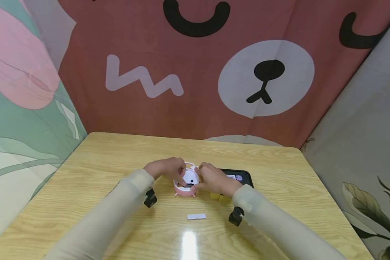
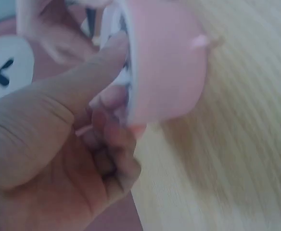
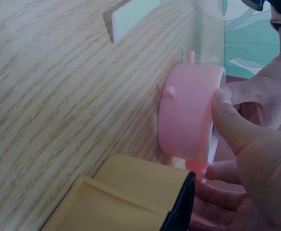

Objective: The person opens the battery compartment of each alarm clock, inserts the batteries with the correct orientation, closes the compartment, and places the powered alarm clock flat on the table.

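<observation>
A pink alarm clock (image 1: 185,193) lies with its white back upward, its small feet toward the person and its handle away. Low on the back is a dark slot with an orange patch; it looks like a battery compartment, partly covered by the thumbs. The left hand (image 1: 170,169) holds the clock from the left, its thumb pressing on the back and its other fingers curled against the edge. From the right, the right hand (image 1: 212,178) grips the clock, thumb on the rim near the feet and fingers by the bells. A small white strip (image 1: 196,216) lies in front.
Right of the clock stands a black tray-like case (image 1: 245,176), partly behind the right hand, with a purple round sticker or item in it. Yellow blocks or walls (image 3: 126,197) sit at its near side. Patterned cloth (image 1: 143,119) hangs behind the wooden table (image 1: 123,151).
</observation>
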Demonstrator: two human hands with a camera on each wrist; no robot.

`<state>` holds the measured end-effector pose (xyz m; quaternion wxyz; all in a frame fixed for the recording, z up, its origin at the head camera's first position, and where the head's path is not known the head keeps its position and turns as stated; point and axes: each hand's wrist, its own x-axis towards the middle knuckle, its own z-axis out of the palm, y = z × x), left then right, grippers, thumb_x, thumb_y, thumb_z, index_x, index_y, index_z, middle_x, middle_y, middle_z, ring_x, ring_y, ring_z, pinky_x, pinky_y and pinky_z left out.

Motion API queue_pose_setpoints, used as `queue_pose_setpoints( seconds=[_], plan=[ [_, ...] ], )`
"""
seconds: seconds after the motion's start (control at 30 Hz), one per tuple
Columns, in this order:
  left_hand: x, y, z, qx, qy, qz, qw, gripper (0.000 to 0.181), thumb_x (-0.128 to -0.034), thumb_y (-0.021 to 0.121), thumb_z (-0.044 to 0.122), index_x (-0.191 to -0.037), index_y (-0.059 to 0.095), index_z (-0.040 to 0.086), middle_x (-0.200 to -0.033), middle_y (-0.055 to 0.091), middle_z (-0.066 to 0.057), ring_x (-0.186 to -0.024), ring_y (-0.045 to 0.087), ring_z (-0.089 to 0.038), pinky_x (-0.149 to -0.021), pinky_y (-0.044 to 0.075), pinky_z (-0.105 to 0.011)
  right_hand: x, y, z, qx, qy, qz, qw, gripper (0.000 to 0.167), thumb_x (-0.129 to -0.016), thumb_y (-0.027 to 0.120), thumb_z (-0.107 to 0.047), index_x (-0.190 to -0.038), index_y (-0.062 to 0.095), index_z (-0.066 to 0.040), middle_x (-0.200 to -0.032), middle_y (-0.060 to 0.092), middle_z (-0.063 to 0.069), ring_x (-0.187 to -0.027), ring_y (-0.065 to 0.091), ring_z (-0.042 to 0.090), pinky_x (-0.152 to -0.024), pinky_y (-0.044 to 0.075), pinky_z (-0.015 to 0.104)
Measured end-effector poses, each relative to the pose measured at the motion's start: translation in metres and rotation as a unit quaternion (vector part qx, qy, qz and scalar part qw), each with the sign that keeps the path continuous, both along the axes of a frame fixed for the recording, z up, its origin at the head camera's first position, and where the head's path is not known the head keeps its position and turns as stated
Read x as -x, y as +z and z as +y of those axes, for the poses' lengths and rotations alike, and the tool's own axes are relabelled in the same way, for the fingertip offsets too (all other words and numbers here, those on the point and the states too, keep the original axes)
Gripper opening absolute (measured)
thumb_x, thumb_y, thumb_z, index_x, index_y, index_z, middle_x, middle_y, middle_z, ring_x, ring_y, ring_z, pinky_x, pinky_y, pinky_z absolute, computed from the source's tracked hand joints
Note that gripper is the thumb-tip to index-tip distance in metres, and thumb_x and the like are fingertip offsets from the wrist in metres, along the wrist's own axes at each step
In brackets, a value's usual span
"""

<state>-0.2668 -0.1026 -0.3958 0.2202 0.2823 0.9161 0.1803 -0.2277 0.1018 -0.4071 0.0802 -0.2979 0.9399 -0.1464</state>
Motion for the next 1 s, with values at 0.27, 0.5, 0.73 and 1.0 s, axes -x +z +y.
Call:
queue_pose_setpoints(
  seconds=[0.27, 0.5, 0.73, 1.0],
  plan=[
    [0.0066, 0.0024, -0.0102, -0.022, -0.046, -0.028, 0.9983, 0.019, -0.0793, 0.085, 0.01, -0.083, 0.066, 0.006, -0.073, 0.053, 0.005, -0.07, 0.048, -0.01, -0.064, 0.04, -0.022, -0.0009, -0.0004, -0.0005, 0.002, 0.013, 0.015, 0.9998, 0.039, -0.086, 0.081, -0.039, -0.098, 0.072, -0.004, -0.111, 0.064, 0.011, -0.091, 0.055, 0.017, -0.078, 0.047, 0.033],
    [0.0051, 0.0065, -0.0085, -0.009, -0.058, -0.028, 0.9979, 0.022, -0.0802, 0.085, 0.01, -0.08, 0.063, 0.006, -0.071, 0.05, 0.005, -0.068, 0.045, -0.009, -0.063, 0.037, -0.02, -0.0005, -0.0017, -0.0002, 0.002, 0.01, 0.015, 0.9998, 0.04, -0.086, 0.081, -0.039, -0.102, 0.072, -0.003, -0.11, 0.065, 0.01, -0.088, 0.054, 0.017, -0.076, 0.047, 0.032],
    [0.0044, 0.0057, -0.0097, -0.021, -0.067, -0.007, 0.9975, 0.029, -0.0793, 0.086, 0.015, -0.07, 0.059, 0.009, -0.065, 0.048, 0.008, -0.063, 0.044, -0.006, -0.061, 0.036, -0.019, -0.0005, 0.0007, -0.0002, -0.005, 0.003, 0.008, 1.0, 0.041, -0.087, 0.08, -0.04, -0.103, 0.072, -0.003, -0.108, 0.063, 0.008, -0.087, 0.053, 0.016, -0.075, 0.046, 0.031],
    [0.0002, 0.0059, -0.0077, -0.01, -0.063, 0.006, 0.9979, 0.029, -0.0795, 0.086, 0.015, -0.069, 0.059, 0.009, -0.065, 0.049, 0.007, -0.064, 0.045, -0.006, -0.06, 0.037, -0.018, -0.0002, -0.0005, -0.0002, -0.006, 0.006, 0.015, 0.9999, 0.044, -0.086, 0.081, -0.041, -0.105, 0.072, -0.003, -0.105, 0.063, 0.008, -0.084, 0.052, 0.016, -0.073, 0.045, 0.03]
  ],
)
